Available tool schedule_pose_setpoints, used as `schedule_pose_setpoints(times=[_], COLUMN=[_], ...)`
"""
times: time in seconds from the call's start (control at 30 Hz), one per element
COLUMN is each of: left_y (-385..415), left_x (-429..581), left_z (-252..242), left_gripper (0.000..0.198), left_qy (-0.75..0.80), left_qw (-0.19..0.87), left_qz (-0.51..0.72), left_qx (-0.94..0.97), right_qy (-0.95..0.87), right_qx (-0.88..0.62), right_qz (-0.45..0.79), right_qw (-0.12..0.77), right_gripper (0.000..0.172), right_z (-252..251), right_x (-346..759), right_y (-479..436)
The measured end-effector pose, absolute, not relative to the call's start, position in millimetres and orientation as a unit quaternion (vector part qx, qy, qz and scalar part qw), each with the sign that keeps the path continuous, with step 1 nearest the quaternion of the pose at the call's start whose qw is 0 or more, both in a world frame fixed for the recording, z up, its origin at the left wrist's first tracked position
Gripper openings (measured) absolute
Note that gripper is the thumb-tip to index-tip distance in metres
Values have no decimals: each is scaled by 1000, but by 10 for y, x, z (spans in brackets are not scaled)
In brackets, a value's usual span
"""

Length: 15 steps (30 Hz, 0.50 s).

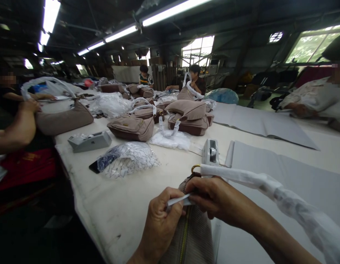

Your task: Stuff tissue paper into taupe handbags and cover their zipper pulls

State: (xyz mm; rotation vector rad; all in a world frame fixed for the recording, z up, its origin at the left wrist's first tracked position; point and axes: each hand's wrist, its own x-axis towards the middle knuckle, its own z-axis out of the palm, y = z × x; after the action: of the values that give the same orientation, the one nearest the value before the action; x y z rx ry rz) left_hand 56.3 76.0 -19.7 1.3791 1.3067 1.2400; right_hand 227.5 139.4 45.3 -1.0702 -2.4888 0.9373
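Note:
A taupe handbag with a gold zipper lies at the near edge of the white table. My left hand and my right hand both pinch a small white paper strip just above the zipper. The bag's strap, wrapped in white tissue, runs from a gold ring off to the lower right, above my right forearm.
Tape dispensers stand on the table, with a plastic bag of white pieces. Several more taupe bags are piled mid-table. Grey sheets lie at right. Other people work on the left, the right and at the far end.

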Motion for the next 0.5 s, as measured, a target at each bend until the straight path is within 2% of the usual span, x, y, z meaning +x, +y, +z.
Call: schedule_pose_setpoints(times=[0.23, 0.5], left_y=[725, 729], left_x=[582, 562], left_z=[-173, -181], left_gripper=[19, 16], left_qy=[523, 544], left_qw=[443, 419], left_qz=[514, 495], left_qx=[516, 532], right_qy=[-860, -905], right_qx=[-373, -377], right_qz=[322, 160], right_qw=[131, 115], right_gripper=[12, 14], right_z=[445, 405], right_x=[2263, 2224], right_y=[1370, 1302])
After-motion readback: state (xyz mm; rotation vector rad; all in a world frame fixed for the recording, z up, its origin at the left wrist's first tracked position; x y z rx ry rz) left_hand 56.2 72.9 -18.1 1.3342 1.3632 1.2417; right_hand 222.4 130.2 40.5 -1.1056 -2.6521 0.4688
